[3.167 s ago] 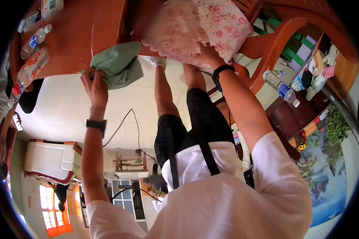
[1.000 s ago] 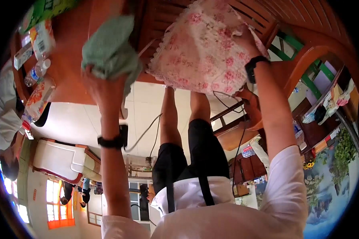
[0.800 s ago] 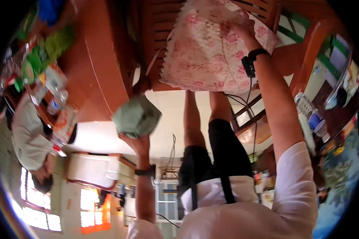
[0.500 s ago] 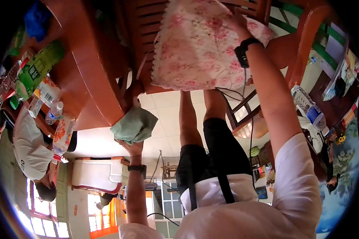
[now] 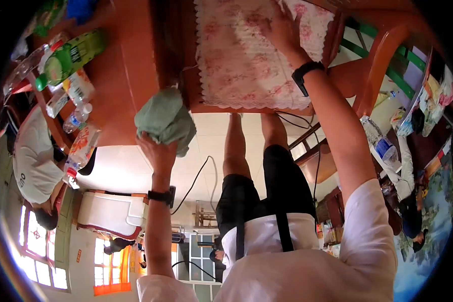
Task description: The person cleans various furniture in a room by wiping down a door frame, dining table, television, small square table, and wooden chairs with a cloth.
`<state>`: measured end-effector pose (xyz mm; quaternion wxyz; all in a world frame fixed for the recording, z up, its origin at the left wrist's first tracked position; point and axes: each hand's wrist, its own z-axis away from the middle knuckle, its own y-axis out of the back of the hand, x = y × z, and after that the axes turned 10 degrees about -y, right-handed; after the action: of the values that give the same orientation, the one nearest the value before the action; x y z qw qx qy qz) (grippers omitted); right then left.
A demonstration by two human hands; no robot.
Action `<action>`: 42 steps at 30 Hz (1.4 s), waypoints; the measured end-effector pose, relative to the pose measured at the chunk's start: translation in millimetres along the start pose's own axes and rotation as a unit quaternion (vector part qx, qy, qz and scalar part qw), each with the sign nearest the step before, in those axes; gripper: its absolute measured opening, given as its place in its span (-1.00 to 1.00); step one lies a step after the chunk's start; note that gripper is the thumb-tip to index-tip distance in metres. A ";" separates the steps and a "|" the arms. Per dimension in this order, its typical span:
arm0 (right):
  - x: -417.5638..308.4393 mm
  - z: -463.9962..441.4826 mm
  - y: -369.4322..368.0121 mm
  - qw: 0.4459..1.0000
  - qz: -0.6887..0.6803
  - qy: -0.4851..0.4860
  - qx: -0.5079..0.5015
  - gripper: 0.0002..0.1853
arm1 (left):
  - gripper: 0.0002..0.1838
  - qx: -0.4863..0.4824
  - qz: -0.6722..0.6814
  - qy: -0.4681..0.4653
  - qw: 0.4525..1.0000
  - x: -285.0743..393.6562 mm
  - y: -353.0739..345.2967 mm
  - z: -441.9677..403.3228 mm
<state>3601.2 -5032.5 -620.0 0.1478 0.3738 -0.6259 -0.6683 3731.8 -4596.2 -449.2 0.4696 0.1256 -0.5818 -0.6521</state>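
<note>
A crumpled grey-green cloth (image 5: 162,117) is bunched up in my left hand (image 5: 158,153), its fingers wrapped round the lower side. It is beside the corner of the reddish-brown wooden table. My right hand (image 5: 283,31) lies with fingers spread on a pink floral seat cover (image 5: 246,65) with a scalloped lace edge. The cover rests on the seat of a wooden chair (image 5: 221,109), in front of my legs.
On the table (image 5: 121,95) at left are a green bottle (image 5: 75,58), a carton (image 5: 79,86) and other bottles. Another person (image 5: 35,161) is beyond them. A clear bottle (image 5: 382,143) is at right. A black cable (image 5: 195,176) hangs near my left arm.
The seat cover, slanted and raised on the right before, now lies flatter and squarer on the seat. My right hand has gone from its far edge to spread on top. The green cloth shifted up slightly.
</note>
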 end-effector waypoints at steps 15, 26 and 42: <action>-259.2 17.1 54.1 0.912 -0.347 0.139 -0.168 -0.35 | -0.31 0.007 0.115 -0.171 0.979 -8.8 15.8 -203.0; -277.6 38.9 21.2 0.929 -0.272 0.168 -0.186 -0.54 | -0.55 0.136 0.038 0.244 0.960 6.1 -11.4 -71.3; -268.0 -68.1 -4.9 0.967 -0.161 0.164 -0.108 -0.63 | -0.63 0.112 0.065 0.238 0.963 4.6 -2.6 -71.8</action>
<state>3830.5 -4902.8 -536.0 0.1784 0.5557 -0.4487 -0.6768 3779.2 -4646.0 -470.6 0.6190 0.2907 -0.5295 -0.5019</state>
